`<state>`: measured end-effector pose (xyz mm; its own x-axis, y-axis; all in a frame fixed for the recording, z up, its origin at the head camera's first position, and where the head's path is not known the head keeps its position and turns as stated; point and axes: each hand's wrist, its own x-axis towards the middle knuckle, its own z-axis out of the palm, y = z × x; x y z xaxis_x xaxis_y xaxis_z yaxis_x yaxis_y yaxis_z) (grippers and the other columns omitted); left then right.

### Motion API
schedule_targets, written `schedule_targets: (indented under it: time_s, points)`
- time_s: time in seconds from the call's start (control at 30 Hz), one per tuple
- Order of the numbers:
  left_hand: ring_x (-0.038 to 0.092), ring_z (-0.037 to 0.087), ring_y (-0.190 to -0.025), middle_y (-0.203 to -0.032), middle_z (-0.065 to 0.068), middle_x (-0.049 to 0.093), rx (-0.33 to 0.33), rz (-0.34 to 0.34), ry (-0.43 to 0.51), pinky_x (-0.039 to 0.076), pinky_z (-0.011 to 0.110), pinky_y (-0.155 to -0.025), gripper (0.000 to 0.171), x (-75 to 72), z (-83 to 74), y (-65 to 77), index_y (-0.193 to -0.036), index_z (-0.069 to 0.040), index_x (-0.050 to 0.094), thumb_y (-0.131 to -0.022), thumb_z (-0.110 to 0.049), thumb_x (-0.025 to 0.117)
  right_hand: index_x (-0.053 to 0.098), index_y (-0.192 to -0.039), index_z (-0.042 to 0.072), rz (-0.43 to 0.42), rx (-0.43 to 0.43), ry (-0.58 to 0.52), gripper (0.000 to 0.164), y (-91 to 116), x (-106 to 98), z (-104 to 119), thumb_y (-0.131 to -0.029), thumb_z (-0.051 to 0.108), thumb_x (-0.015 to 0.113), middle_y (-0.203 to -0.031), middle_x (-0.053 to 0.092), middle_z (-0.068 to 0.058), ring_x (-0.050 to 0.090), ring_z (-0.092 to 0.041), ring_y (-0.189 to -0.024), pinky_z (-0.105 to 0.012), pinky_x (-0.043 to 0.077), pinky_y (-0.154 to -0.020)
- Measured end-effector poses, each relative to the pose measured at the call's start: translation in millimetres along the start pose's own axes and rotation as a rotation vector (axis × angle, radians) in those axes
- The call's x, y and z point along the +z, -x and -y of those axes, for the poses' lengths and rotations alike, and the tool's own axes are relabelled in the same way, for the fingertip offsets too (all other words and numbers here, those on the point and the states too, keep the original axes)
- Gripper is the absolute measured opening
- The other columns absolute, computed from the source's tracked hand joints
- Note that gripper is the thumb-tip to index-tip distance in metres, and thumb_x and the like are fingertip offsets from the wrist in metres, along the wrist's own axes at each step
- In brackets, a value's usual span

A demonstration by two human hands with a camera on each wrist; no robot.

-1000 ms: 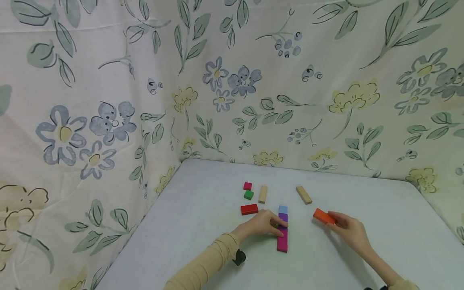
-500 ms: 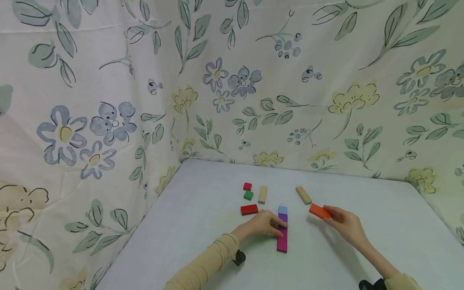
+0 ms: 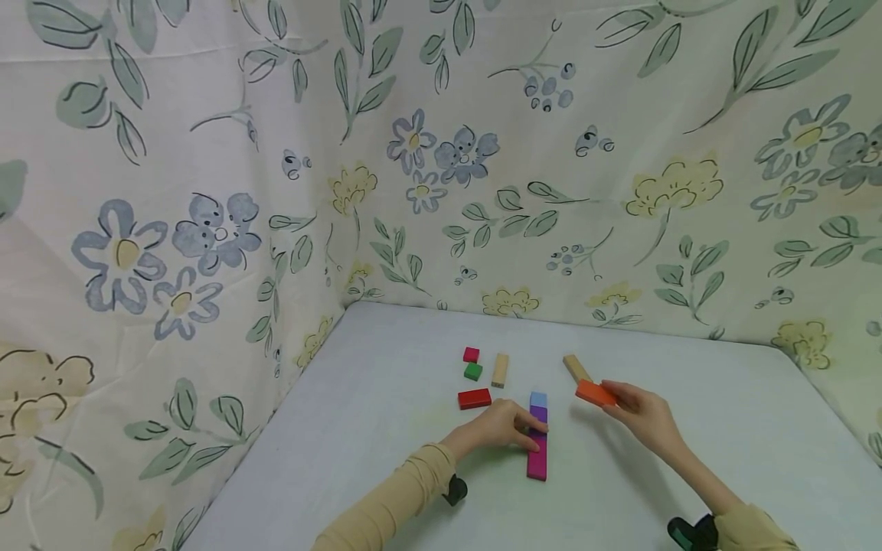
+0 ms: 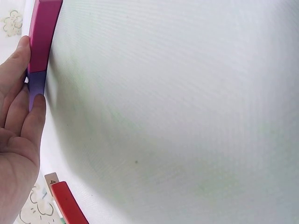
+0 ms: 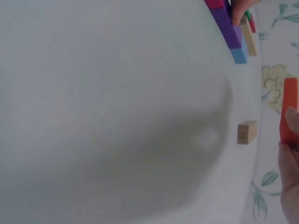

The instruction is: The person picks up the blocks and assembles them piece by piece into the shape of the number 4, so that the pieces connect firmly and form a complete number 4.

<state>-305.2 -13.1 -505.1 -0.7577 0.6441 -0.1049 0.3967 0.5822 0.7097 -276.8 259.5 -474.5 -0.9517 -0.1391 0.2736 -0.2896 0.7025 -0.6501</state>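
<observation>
A magenta block [image 3: 537, 461], a purple block [image 3: 538, 415] and a light blue block [image 3: 538, 399] lie end to end in a straight row on the white table. Over the join of magenta and purple, my left hand [image 3: 498, 425] holds the row, thumb on the magenta block and fingers on the purple block [image 4: 37, 86]. Held above the table, an orange block [image 3: 596, 392] is gripped at its right end by my right hand [image 3: 644, 417]. The right wrist view shows the thumb across the orange block [image 5: 288, 95]. A wooden block [image 3: 576, 367] lies behind it, partly hidden in the head view.
Left of the row lie a red block [image 3: 474, 399], a small green block [image 3: 472, 371], a small red block [image 3: 472, 354] and another wooden block [image 3: 500, 370]. A floral cloth [image 3: 441, 245] hangs behind and to the left of the white table [image 3: 386, 367].
My right hand has moved left with the orange block, which now overlaps the near end of the right wooden block in the head view. My left hand has stayed on the row.
</observation>
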Motion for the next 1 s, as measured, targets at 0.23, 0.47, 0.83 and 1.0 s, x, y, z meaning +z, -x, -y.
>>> schedule_targets:
  time_s: [0.23,0.47,0.83,1.0]
  points:
    - [0.045,-0.002,-0.075,-0.098,-0.014,0.069,0.016,-0.001,-0.004,0.038,0.014,-0.057,0.032,-0.3,1.3,0.1,-0.112,-0.027,0.072,-0.080,-0.023,0.075,0.059,-0.123,-0.006,-0.012,-0.032,-0.019,0.042,-9,5,4,-0.083,0.001,0.069,-0.119,0.063,-0.026,0.060,-0.039,-0.109,-0.025,0.055,-0.080]
    - [0.046,-0.002,-0.077,-0.101,-0.014,0.069,0.022,0.002,-0.009,0.039,0.014,-0.058,0.032,-0.3,1.3,-0.4,-0.112,-0.027,0.071,-0.081,-0.023,0.075,0.059,-0.122,-0.007,0.004,-0.053,-0.028,0.041,-15,11,9,-0.082,-0.001,0.069,-0.118,0.063,-0.027,0.061,-0.040,-0.108,-0.033,0.055,-0.081]
    - [0.046,-0.002,-0.076,-0.101,-0.016,0.069,0.020,0.005,-0.025,0.039,0.013,-0.059,0.033,-0.6,1.2,0.0,-0.113,-0.028,0.071,-0.081,-0.024,0.075,0.058,-0.124,-0.006,0.055,-0.021,-0.014,0.041,-20,26,12,-0.085,-0.001,0.065,-0.121,0.062,-0.025,0.058,-0.040,-0.111,-0.044,0.051,-0.088]
    - [0.047,-0.002,-0.076,-0.101,-0.015,0.069,0.007,0.007,-0.023,0.039,0.013,-0.059,0.033,-1.7,-0.7,1.2,-0.114,-0.027,0.071,-0.081,-0.023,0.074,0.058,-0.124,-0.006,0.071,0.003,-0.003,0.040,-21,31,11,-0.085,0.000,0.065,-0.120,0.062,-0.025,0.058,-0.040,-0.111,-0.045,0.051,-0.088]
